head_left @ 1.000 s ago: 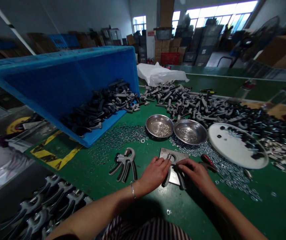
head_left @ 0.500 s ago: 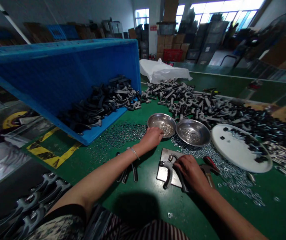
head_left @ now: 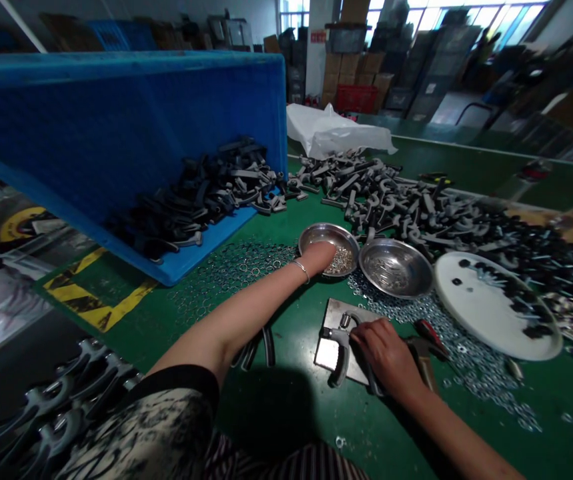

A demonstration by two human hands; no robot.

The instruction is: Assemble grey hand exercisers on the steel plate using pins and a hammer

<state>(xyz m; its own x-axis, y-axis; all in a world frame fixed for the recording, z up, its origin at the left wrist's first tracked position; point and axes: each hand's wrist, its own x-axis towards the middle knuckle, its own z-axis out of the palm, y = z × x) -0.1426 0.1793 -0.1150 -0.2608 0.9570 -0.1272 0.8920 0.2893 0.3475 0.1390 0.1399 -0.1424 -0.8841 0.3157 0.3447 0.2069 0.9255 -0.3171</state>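
Note:
My left hand (head_left: 322,257) reaches into the left steel bowl (head_left: 316,235), its fingers down among the small metal parts there. Whether those fingers are closed on anything is hidden. My right hand (head_left: 386,351) rests closed on a grey and black hand gripper (head_left: 340,350) that lies on a small metal plate (head_left: 327,348) on the green table. A second steel bowl (head_left: 397,267) with small parts stands just right of the first.
A tipped blue crate (head_left: 116,127) spills black handles at left. A big heap of grey handles (head_left: 406,207), a white round tray (head_left: 496,310), loose washers (head_left: 236,267), a red-handled tool (head_left: 431,333) and finished grippers (head_left: 61,407) at lower left surround the work spot.
My left hand left the plate, passed over to the left bowl and now dips into it. My right hand stayed on the hand gripper. The camera tilted down slightly.

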